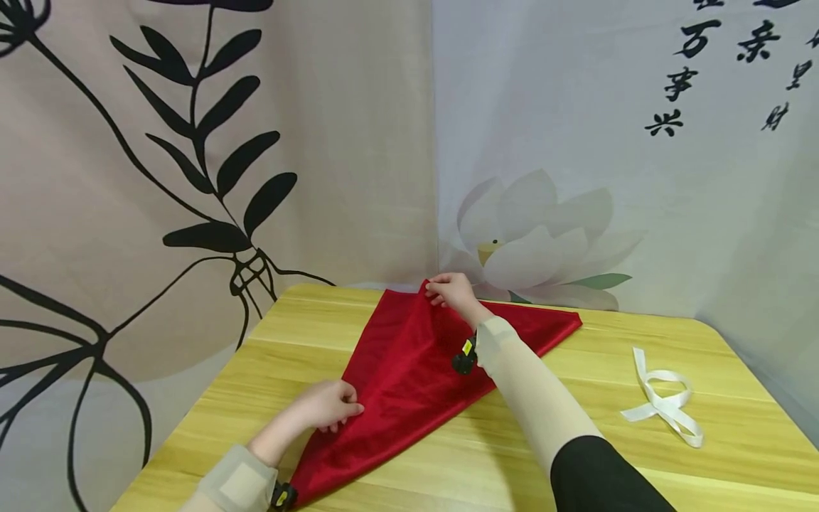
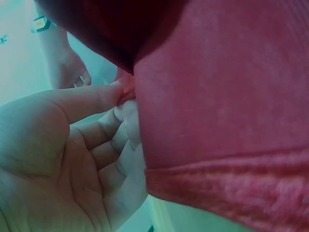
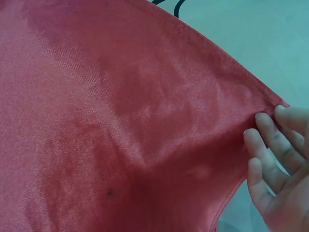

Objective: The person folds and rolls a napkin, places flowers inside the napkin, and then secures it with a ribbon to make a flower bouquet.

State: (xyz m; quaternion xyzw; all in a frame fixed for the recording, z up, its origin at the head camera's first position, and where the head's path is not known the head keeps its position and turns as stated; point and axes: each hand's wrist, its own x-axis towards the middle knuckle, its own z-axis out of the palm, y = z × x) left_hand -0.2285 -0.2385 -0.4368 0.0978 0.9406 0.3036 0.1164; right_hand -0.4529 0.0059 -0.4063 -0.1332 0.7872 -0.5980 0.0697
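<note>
A shiny red cloth lies folded into a rough triangle on the wooden table, one long folded edge toward me. At its far side my right hand pinches a corner between thumb and fingers and holds it raised; the right wrist view shows this right hand on the hemmed edge. Near the cloth's left edge my left hand pinches the border. In the left wrist view the thumb and fingers of the left hand grip a bit of the red cloth.
A loosely looped white ribbon lies on the right part of the yellow wooden table. Behind the table hang printed curtains with black leaves, a pale lotus and black characters.
</note>
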